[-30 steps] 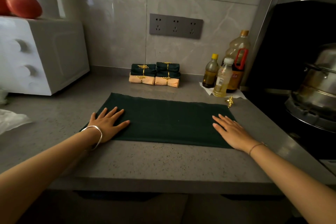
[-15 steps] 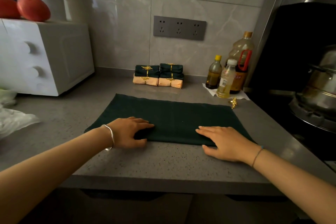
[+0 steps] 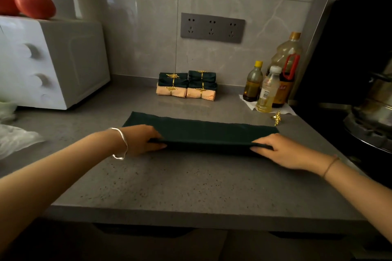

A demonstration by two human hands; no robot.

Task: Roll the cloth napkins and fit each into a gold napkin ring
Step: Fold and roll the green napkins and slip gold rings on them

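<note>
Landmark: the stack of done napkins [image 3: 187,86], green and peach rolls with gold rings on them, at the back of the grey counter [image 3: 191,186] against the wall
Green napkin [image 3: 203,131]: lies spread out long on the counter, in front of the stack and closer to the person; its near edge is lifted and turned over on itself
Left hand [image 3: 144,141]: in front of the stack and a bit to the left; fingers curled, pinching the left end of the napkin's near edge; a silver bangle [image 3: 121,144] sits on the wrist
Right hand [image 3: 282,151]: in front of the stack and off to the right; fingers curled, pinching the right end of that same edge; a thin band is on the wrist
Loose gold ring [image 3: 276,118]: on the counter, right of the stack and a bit nearer, just by the napkin's far right corner, not touching either hand
Bottles [image 3: 267,91]: three of them, standing right of the stack
White oven [image 3: 53,59]: well to the left of the stack
Socket plate [image 3: 212,27]: on the wall above the stack
</note>
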